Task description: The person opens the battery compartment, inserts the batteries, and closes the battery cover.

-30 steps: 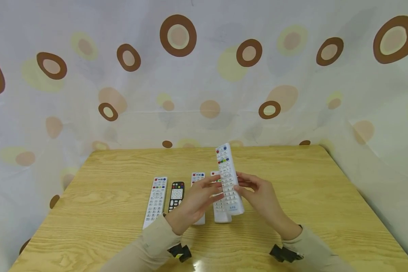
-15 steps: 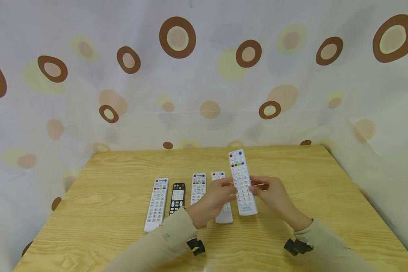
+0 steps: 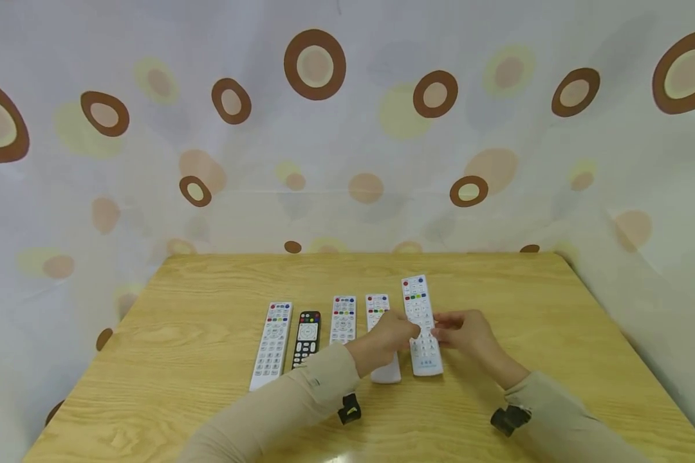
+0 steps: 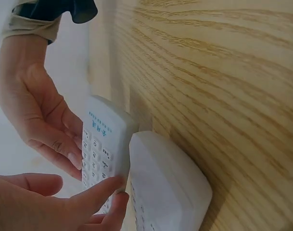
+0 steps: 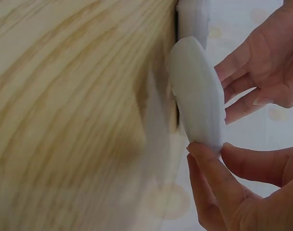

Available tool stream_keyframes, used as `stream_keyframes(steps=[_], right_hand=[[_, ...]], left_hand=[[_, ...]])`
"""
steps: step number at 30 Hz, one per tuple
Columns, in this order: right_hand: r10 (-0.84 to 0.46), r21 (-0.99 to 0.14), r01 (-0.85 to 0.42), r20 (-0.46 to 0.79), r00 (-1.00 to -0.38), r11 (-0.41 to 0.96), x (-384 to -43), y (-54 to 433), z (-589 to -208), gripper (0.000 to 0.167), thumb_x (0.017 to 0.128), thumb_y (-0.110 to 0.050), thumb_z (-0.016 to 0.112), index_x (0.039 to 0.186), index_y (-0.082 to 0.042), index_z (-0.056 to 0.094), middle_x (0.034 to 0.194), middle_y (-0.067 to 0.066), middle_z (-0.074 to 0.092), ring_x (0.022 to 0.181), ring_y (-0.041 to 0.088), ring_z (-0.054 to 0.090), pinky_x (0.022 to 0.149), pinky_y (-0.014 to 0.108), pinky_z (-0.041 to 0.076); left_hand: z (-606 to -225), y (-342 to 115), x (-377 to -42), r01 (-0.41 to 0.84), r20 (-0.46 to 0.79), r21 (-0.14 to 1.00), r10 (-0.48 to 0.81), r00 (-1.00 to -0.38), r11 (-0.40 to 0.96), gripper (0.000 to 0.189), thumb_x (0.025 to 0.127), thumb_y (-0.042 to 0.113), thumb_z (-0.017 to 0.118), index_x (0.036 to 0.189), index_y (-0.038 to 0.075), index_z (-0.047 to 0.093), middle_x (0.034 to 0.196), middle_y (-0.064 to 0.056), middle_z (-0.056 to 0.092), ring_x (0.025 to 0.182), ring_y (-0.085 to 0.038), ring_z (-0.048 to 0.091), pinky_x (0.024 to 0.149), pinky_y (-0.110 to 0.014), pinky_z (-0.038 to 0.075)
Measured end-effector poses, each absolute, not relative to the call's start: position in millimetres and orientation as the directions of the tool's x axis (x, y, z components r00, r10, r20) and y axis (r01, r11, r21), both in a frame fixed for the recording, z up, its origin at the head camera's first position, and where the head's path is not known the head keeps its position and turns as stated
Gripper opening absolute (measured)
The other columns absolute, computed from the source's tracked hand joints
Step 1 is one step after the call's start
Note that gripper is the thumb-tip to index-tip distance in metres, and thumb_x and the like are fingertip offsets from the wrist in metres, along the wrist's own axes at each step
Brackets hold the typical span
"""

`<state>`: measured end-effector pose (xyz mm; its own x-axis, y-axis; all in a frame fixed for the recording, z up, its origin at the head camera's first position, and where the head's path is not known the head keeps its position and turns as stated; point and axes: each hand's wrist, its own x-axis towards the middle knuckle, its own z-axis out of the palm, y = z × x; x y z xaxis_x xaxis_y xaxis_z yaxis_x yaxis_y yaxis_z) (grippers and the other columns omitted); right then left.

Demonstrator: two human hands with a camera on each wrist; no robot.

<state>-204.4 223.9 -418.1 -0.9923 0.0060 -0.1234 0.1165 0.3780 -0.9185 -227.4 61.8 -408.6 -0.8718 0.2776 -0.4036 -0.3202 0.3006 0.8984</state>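
A white remote control (image 3: pixel 423 350) with coloured buttons is held slightly above the tabletop; whether any edge touches the wood I cannot tell. My right hand (image 3: pixel 469 334) pinches its right edge, thumb and fingers on opposite sides, as the right wrist view shows. From the left, my left hand (image 3: pixel 385 337) touches the opposite edge with its fingertips. Its thumb (image 4: pixel 43 183) stays off the buttons in the left wrist view. Beneath the left hand lies another white remote (image 3: pixel 387 374), partly covered.
Left of these, in a row, lie a white remote (image 3: pixel 343 321), a black remote (image 3: pixel 305 341) and another white remote (image 3: pixel 272 344), some partly hidden by the left forearm. The wooden table (image 3: pixel 220 283) meets a patterned cloth (image 3: pixel 359 141) at the back.
The held remote has moved to the right and been lowered towards the table, beside the row. Both hands moved right with it, and the left fingers have drawn closer together.
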Motion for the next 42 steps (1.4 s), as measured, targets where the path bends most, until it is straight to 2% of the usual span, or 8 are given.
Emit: stream_keyframes(steps=[3, 8, 19, 25, 28, 32, 36, 42], right_hand=[[0.009, -0.911, 0.143, -0.152, -0.988, 0.387, -204.8, 225.1, -423.4, 0.030, 0.086, 0.010, 0.064, 0.112, 0.023, 0.056, 0.100, 0.032, 0.065, 0.081, 0.020, 0.067, 0.070, 0.033, 0.059], [0.006, -0.908, 0.173, -0.184, -0.983, 0.382, -206.2, 227.4, -428.0, 0.029, 0.087, 0.011, 0.063, 0.112, 0.024, 0.056, 0.099, 0.031, 0.065, 0.081, 0.019, 0.067, 0.071, 0.033, 0.059], [0.030, -0.907, 0.236, -0.241, -0.970, 0.348, -207.1, 235.1, -432.6, 0.030, 0.087, 0.011, 0.062, 0.113, 0.025, 0.055, 0.094, 0.025, 0.067, 0.077, 0.016, 0.065, 0.070, 0.033, 0.059], [0.060, -0.892, 0.260, -0.256, -0.965, 0.370, -207.0, 241.0, -435.5, 0.028, 0.086, 0.011, 0.062, 0.111, 0.024, 0.056, 0.091, 0.020, 0.066, 0.077, 0.014, 0.064, 0.070, 0.030, 0.059], [0.051, -0.895, 0.248, -0.247, -0.968, 0.371, -206.1, 242.5, -435.8, 0.028, 0.088, 0.011, 0.060, 0.112, 0.024, 0.055, 0.097, 0.026, 0.065, 0.082, 0.017, 0.065, 0.074, 0.031, 0.058], [0.047, -0.898, 0.184, -0.181, -0.982, 0.400, -201.3, 243.5, -431.4, 0.032, 0.091, 0.006, 0.056, 0.117, 0.024, 0.052, 0.100, 0.031, 0.063, 0.082, 0.024, 0.067, 0.074, 0.035, 0.059], [0.074, -0.898, 0.098, -0.073, -0.995, 0.430, -190.5, 244.1, -421.7, 0.036, 0.095, -0.002, 0.054, 0.124, 0.018, 0.051, 0.103, 0.029, 0.062, 0.084, 0.030, 0.067, 0.074, 0.035, 0.059], [0.112, -0.843, -0.092, 0.177, -0.978, 0.530, -170.9, 235.4, -409.6, 0.037, 0.101, -0.021, 0.052, 0.126, 0.005, 0.057, 0.117, 0.022, 0.062, 0.099, 0.034, 0.062, 0.078, 0.030, 0.057]], left_hand=[[-410.6, 65.3, -226.7, -0.329, -0.432, 0.876, 0.272, -0.860, 0.351, 0.013, 0.083, 0.000, 0.060, 0.093, -0.008, 0.062, 0.102, -0.017, 0.063, 0.092, -0.029, 0.061, 0.088, -0.039, 0.051], [-412.1, 70.5, -225.6, -0.336, -0.439, 0.874, 0.276, -0.855, 0.350, 0.030, 0.081, -0.002, 0.058, 0.109, -0.015, 0.058, 0.117, -0.021, 0.060, 0.109, -0.034, 0.057, 0.098, -0.042, 0.047], [-414.4, 78.0, -224.5, -0.293, -0.405, 0.888, 0.303, -0.863, 0.354, 0.029, 0.077, -0.007, 0.054, 0.104, -0.015, 0.059, 0.109, -0.016, 0.062, 0.101, -0.025, 0.057, 0.094, -0.039, 0.050], [-413.2, 81.3, -224.4, -0.277, -0.398, 0.892, 0.330, -0.856, 0.356, 0.034, 0.077, -0.007, 0.054, 0.110, -0.017, 0.058, 0.119, -0.019, 0.060, 0.101, -0.024, 0.055, 0.094, -0.038, 0.049], [-413.8, 78.7, -225.3, -0.259, -0.390, 0.894, 0.352, -0.851, 0.365, 0.044, 0.079, -0.005, 0.055, 0.120, -0.017, 0.054, 0.129, -0.022, 0.055, 0.113, -0.030, 0.054, 0.100, -0.043, 0.045], [-413.7, 56.7, -224.2, -0.215, -0.345, 0.919, 0.409, -0.845, 0.330, 0.055, 0.083, 0.001, 0.055, 0.136, -0.010, 0.044, 0.139, -0.023, 0.046, 0.126, -0.039, 0.045, 0.107, -0.050, 0.037], [-412.3, 7.1, -220.2, -0.141, -0.245, 0.955, 0.429, -0.869, 0.260, 0.047, 0.093, 0.005, 0.051, 0.139, -0.003, 0.044, 0.139, -0.021, 0.047, 0.128, -0.038, 0.043, 0.107, -0.052, 0.036], [-420.6, -75.5, -218.0, 0.165, 0.054, 0.906, 0.280, -0.959, 0.389, 0.038, 0.101, 0.011, 0.046, 0.137, 0.000, 0.047, 0.138, -0.021, 0.045, 0.128, -0.039, 0.042, 0.106, -0.055, 0.036]])
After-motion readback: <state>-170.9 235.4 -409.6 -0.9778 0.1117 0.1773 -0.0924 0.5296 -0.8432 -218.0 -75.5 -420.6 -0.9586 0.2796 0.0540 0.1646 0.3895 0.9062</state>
